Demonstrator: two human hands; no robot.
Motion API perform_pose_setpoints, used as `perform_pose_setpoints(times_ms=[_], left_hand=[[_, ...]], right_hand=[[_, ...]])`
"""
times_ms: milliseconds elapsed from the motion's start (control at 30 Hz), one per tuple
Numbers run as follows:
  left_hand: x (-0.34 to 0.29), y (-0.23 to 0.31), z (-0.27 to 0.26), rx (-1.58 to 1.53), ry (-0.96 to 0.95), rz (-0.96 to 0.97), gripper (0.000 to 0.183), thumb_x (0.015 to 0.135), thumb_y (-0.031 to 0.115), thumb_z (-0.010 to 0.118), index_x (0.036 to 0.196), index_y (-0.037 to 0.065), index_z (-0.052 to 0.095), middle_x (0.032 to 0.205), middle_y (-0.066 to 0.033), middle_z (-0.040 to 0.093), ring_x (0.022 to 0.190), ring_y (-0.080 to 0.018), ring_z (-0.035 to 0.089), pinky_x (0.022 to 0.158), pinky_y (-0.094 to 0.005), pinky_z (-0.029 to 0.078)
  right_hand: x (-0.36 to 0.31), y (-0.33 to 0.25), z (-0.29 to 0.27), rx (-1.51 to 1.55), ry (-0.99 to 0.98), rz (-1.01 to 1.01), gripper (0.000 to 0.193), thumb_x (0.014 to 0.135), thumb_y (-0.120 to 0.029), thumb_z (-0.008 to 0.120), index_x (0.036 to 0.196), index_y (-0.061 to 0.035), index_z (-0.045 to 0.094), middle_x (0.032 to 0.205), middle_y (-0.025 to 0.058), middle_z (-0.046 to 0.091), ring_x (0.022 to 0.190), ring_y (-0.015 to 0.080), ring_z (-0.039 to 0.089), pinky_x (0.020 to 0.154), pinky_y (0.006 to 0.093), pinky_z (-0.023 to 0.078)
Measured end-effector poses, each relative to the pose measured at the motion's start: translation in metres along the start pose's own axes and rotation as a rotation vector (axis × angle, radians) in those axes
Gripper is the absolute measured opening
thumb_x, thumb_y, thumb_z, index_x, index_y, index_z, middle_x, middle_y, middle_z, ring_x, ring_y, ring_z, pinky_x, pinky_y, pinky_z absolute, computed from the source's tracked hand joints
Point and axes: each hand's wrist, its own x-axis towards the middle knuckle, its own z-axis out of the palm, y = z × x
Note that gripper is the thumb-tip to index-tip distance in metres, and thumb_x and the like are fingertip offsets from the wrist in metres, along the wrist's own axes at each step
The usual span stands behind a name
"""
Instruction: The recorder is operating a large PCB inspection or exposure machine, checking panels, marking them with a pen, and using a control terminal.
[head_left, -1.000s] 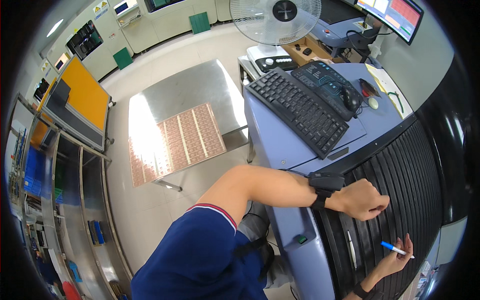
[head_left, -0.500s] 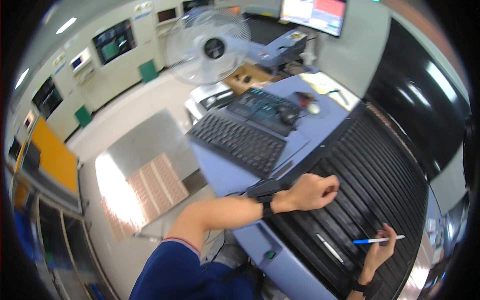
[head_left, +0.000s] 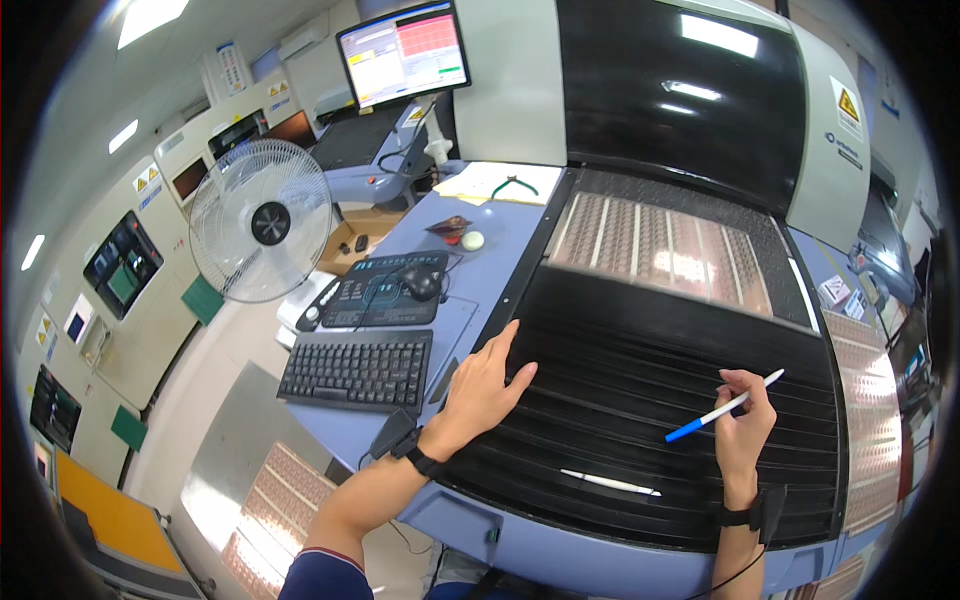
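Note:
My right hand is closed round a white marker with a blue end, held slantwise above the black ribbed bed of a machine. My left hand is empty, its fingers apart, over the left edge of that bed. A slim white pen-like stick lies across the ribs at the near side. At the bed's far end rests a copper-coloured patterned panel with pale stripes, beyond both hands.
Left of the bed are a black keyboard, a mouse and green-handled pliers on paper. A fan stands behind. More copper panels lie on a metal table at left and along the right side. A dark machine hood rises behind.
The view has swung to the right. My left hand has gone from curled to spread fingers. The copper panel now shows on the bed's far end, where only a thin strip showed before.

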Motion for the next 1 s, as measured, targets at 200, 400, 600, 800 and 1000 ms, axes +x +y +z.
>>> perform_pose_setpoints(times_ms=[200, 400, 600, 800, 1000], left_hand=[[-0.007, -0.007, 0.003, 0.274, 0.037, 0.158, 0.073, 0.095, 0.032, 0.07, 0.147, -0.009, 0.041, 0.145, -0.032, 0.051, 0.129, -0.0471, 0.053, 0.107, -0.0493, 0.044], [-0.012, -0.006, 0.005, 0.314, -0.15, 0.089, 0.068, 0.094, 0.034, 0.07, 0.143, -0.007, 0.047, 0.133, -0.0283, 0.061, 0.111, -0.0437, 0.062, 0.096, -0.0487, 0.049], [-0.006, -0.012, 0.01, 0.192, -0.131, 0.083, 0.056, 0.094, 0.029, 0.07, 0.138, -0.003, 0.055, 0.115, -0.0219, 0.07, 0.101, -0.0364, 0.067, 0.088, -0.0444, 0.052], [0.004, -0.003, -0.022, -1.087, 0.156, -0.135, 0.053, 0.1, 0.008, 0.064, 0.146, -0.008, 0.043, 0.134, -0.0194, 0.062, 0.115, -0.0246, 0.067, 0.1, -0.0341, 0.052], [-0.065, 0.049, -0.027, -1.121, -0.021, -0.226, 0.101, 0.092, 0.025, 0.078, 0.161, -0.006, 0.012, 0.165, -0.0248, 0.024, 0.154, -0.0341, 0.028, 0.122, -0.0452, 0.029]], right_hand=[[0.001, 0.004, 0.002, -0.089, -0.194, -0.043, 0.025, 0.086, -0.003, 0.074, 0.109, 0.0018, 0.067, 0.093, 0.0238, 0.071, 0.086, 0.0388, 0.071, 0.077, 0.04, 0.054], [-0.001, -0.007, -0.001, -0.112, -0.39, 0.135, 0.031, 0.087, -0.014, 0.078, 0.112, 0.0011, 0.067, 0.085, 0.0202, 0.07, 0.076, 0.0329, 0.07, 0.07, 0.0409, 0.055], [-0.001, -0.006, -0.001, -0.156, -0.573, 0.098, 0.048, 0.083, -0.018, 0.082, 0.123, 0.0004, 0.062, 0.096, 0.0186, 0.069, 0.082, 0.0326, 0.07, 0.074, 0.0426, 0.055], [-0.008, -0.003, 0.013, -0.248, -0.456, -0.183, 0.022, 0.09, -0.013, 0.074, 0.105, -0.004, 0.062, 0.093, 0.0155, 0.069, 0.086, 0.0392, 0.067, 0.075, 0.047, 0.053], [-0.039, -0.089, 0.015, -0.327, -0.078, -0.356, 0.023, 0.084, -0.015, 0.079, 0.101, -0.0059, 0.067, 0.082, 0.0146, 0.071, 0.07, 0.0349, 0.068, 0.063, 0.0464, 0.051]])
